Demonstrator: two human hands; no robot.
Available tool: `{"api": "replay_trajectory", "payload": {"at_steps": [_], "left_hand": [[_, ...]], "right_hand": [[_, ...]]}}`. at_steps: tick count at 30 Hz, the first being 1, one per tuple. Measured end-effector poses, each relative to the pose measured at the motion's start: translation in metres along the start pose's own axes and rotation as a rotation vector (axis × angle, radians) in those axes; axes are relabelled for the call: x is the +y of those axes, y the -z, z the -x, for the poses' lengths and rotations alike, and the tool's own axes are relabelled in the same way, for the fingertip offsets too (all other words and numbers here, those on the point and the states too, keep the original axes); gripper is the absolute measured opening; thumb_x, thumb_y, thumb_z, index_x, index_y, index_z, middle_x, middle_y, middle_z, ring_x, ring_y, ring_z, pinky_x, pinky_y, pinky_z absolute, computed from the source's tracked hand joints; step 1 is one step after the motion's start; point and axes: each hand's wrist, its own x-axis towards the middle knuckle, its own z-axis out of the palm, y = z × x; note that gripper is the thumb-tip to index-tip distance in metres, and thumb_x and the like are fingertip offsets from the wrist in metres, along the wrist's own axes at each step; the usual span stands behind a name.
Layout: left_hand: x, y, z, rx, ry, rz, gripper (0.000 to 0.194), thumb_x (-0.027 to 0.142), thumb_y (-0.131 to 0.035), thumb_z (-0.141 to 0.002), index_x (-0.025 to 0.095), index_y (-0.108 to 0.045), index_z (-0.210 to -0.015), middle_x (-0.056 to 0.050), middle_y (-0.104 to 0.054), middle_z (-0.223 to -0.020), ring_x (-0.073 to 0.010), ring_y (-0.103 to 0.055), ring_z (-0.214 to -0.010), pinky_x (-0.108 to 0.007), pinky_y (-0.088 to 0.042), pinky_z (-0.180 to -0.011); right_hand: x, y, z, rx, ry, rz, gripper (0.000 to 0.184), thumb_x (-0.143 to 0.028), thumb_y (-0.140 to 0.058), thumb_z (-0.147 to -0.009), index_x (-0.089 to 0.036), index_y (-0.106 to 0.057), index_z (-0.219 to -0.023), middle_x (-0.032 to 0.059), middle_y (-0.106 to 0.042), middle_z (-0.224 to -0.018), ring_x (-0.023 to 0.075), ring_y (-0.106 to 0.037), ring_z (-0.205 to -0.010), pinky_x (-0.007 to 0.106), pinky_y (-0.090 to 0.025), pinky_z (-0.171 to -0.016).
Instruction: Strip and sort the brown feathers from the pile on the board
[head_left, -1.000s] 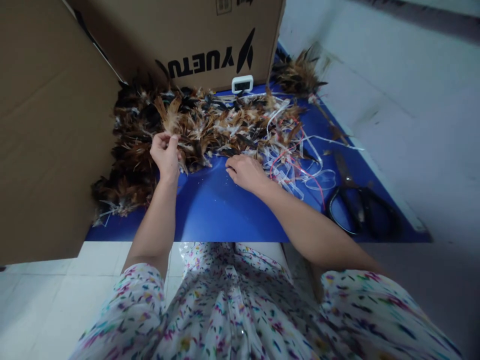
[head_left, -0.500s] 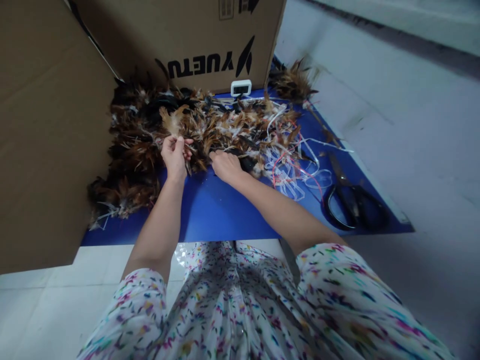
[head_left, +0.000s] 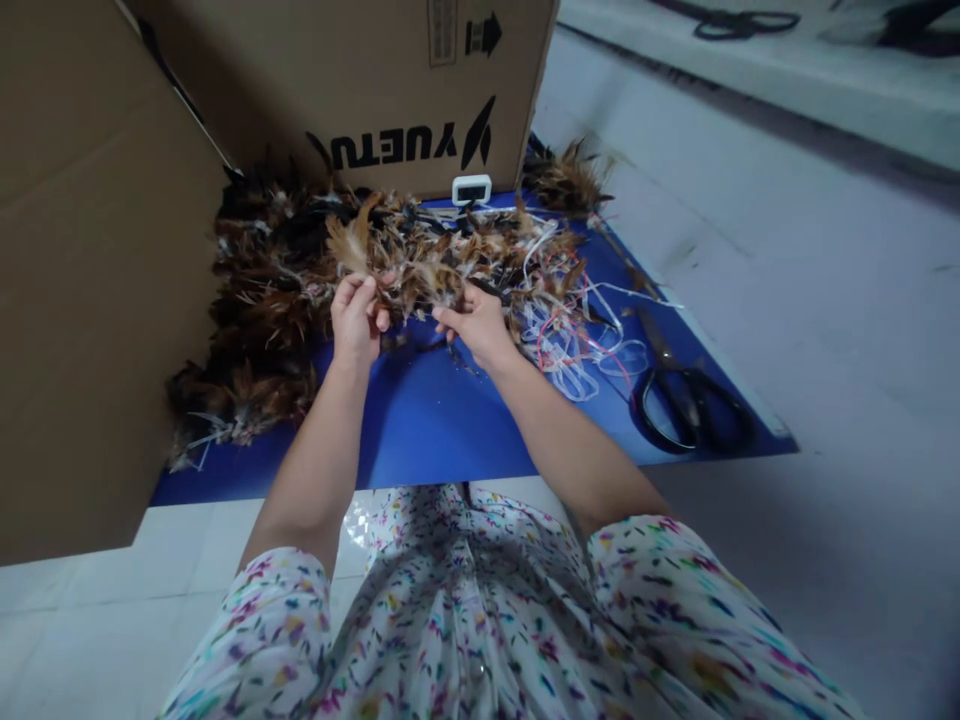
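Observation:
My left hand (head_left: 358, 315) pinches light brown feathers (head_left: 351, 245) by their lower ends, their tips fanning upward. To its right, my right hand (head_left: 478, 322) is closed at the near edge of the feather pile (head_left: 499, 250), with brown and pale feathers (head_left: 442, 285) at its fingertips. Both hands are just above the blue tabletop (head_left: 442, 420). Brown and black feathers spread behind them and along the left side. A few dark bits lie on the blue surface between the hands.
Black-handled scissors (head_left: 694, 405) lie at the right. Tangled clear and pink ribbons (head_left: 566, 345) sit beside the pile. A small white digital device (head_left: 472, 190) stands by the cardboard box (head_left: 405, 90) at the back. Another feather bunch (head_left: 566, 182) rests near the wall.
My right hand has turned and lifted slightly from the pile's edge, moving a little right, with feathers now at its fingertips. My left hand keeps its pinch. The view has shifted slightly.

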Motion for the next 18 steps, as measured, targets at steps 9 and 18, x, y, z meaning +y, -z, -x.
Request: {"api": "replay_trajectory", "payload": {"at_steps": [9,18], "left_hand": [[-0.012,-0.018,0.013,-0.13,0.005,-0.131,0.037,0.038,-0.088,-0.068,0.021,-0.055,-0.072,0.01,-0.049,-0.052,-0.002,-0.033,-0.033,-0.019,-0.021,-0.033],[-0.024,-0.022,0.018,-0.214,-0.003,-0.207,0.041,0.044,-0.089,-0.066,0.02,-0.056,-0.073,0.009,-0.054,-0.055,-0.0024,-0.04,-0.033,-0.018,-0.026,-0.032]], "right_hand": [[-0.003,0.002,0.001,-0.002,-0.056,-0.171,0.024,-0.019,-0.072,-0.086,-0.018,-0.056,-0.067,-0.008,-0.053,-0.051,0.0051,-0.048,-0.044,0.017,-0.038,-0.042],[-0.001,0.004,0.0,0.005,-0.036,-0.119,0.026,-0.015,-0.071,-0.086,-0.018,-0.056,-0.064,-0.0076,-0.051,-0.048,0.0055,-0.044,-0.044,0.019,-0.036,-0.043]]}}
